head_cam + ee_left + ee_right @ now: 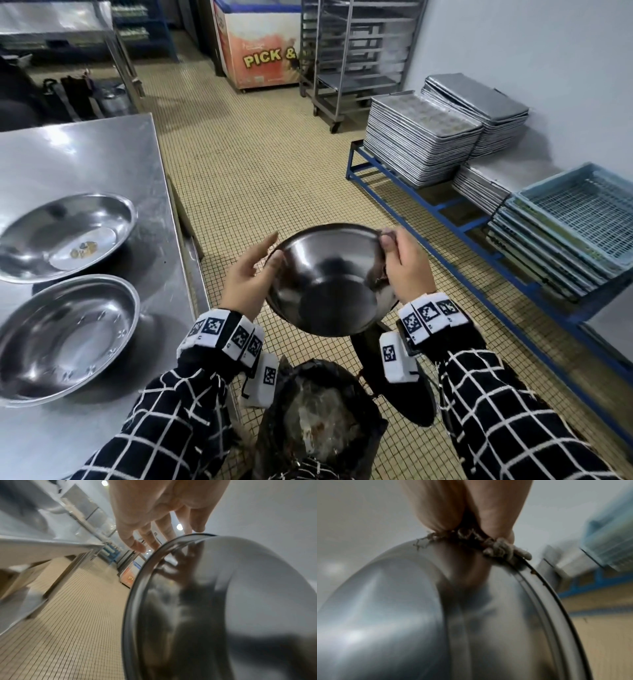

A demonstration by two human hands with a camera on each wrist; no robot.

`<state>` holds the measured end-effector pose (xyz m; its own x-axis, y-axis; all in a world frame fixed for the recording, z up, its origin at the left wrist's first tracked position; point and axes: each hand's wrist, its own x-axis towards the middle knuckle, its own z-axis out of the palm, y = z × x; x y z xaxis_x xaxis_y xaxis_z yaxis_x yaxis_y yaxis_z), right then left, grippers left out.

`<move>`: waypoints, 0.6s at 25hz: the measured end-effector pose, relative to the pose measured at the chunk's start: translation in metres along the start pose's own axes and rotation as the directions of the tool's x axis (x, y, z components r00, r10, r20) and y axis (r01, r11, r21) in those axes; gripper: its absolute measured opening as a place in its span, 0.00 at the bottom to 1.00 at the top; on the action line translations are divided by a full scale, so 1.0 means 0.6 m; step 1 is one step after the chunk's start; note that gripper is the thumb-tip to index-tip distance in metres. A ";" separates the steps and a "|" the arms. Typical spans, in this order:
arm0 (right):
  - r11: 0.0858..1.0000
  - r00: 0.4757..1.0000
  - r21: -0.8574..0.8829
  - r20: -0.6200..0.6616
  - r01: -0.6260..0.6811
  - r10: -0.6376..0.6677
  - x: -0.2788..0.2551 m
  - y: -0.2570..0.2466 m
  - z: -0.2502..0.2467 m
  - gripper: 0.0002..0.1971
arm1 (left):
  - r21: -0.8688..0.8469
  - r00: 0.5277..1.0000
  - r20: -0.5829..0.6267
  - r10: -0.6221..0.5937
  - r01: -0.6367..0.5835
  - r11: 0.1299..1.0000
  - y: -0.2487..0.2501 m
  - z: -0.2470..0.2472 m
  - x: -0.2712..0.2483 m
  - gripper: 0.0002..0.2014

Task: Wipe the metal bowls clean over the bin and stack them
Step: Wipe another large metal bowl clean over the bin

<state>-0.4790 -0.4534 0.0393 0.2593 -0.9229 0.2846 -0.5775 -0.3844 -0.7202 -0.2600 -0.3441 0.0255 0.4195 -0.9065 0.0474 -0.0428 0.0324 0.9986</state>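
Nearest us, the black-lined bin (322,421) sits below our wrists, and just above it we hold a metal bowl (329,284) tilted, its inside looking clean from the head view. Our right hand (407,263) pinches the bowl's rim together with a frayed, dirty rag (496,545); only the right wrist view shows that rag and brown specks left on the rim's edge. Our left hand (246,274) is spread, fingers straight, steadying the opposite rim, and the left wrist view shows its fingertips (137,545) just reaching the edge. Farther left, on the steel table (113,147), two more bowls wait side by side, unstacked: the near one (65,339) seems clean, while the far one (65,236) has scraps in it. So we judge the wiping partly done and the stacking not begun.
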 end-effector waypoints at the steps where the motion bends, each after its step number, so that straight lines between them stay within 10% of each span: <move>1: 0.991 0.993 -0.071 0.060 0.110 -0.106 0.008 -0.004 -0.002 0.14 | 0.064 0.999 0.042 0.019 -0.022 0.998 0.003 0.007 0.001 0.16; 5: 0.951 0.957 -0.123 0.086 0.285 -0.276 0.021 -0.019 0.009 0.13 | 0.178 0.997 0.070 -0.031 0.018 0.984 0.018 0.019 0.007 0.11; 9: 0.990 0.973 -0.047 -0.181 0.136 -0.142 0.007 -0.050 0.028 0.14 | 0.138 0.998 -0.008 -0.060 0.061 0.989 0.027 0.038 0.002 0.13; 15: 0.944 0.984 -0.322 -0.139 0.065 -0.116 -0.065 -0.090 0.099 0.24 | 0.200 0.994 -0.107 0.002 0.019 0.980 0.034 0.050 0.014 0.14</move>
<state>-0.4122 -0.3954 0.0295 0.2143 -0.8663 0.4511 -0.7780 -0.4307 -0.4574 -0.2848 -0.3638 0.0456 0.5138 -0.8563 0.0521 -0.2150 -0.0697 0.9741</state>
